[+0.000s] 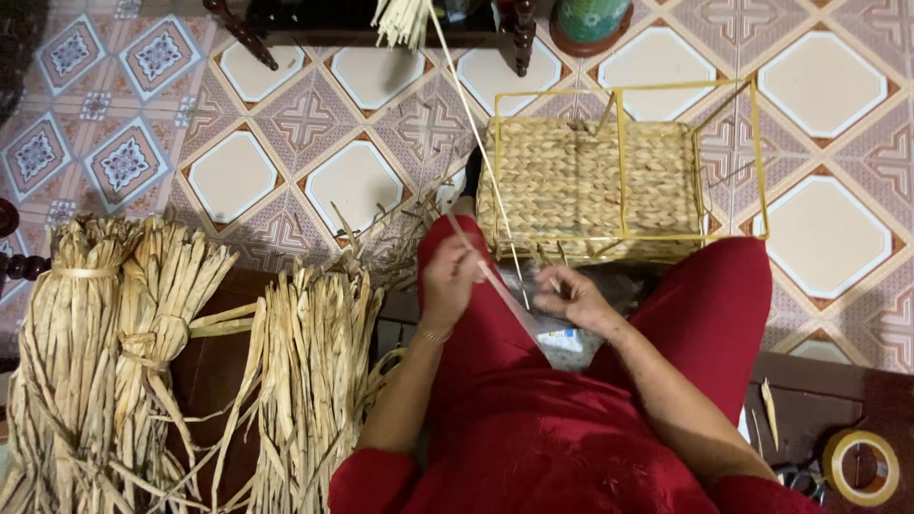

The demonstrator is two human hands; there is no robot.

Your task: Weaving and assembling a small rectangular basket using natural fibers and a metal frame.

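Both hands, left hand [449, 278] and right hand [571, 297], pinch a long straw strand [481, 152] just below the half-woven basket [581, 186]; weaving continues, needing careful threading.

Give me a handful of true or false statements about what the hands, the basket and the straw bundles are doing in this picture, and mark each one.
1. The left hand holds a long thin strand. True.
2. The woven basket sits inside a yellow wire frame. True.
3. The dried straw bundles lie to the person's right. False: they lie to the person's left.
4. The right hand rests on the roll of tape. False: it is near the basket's front edge, far from the tape.
5. The floor is patterned tile. True.
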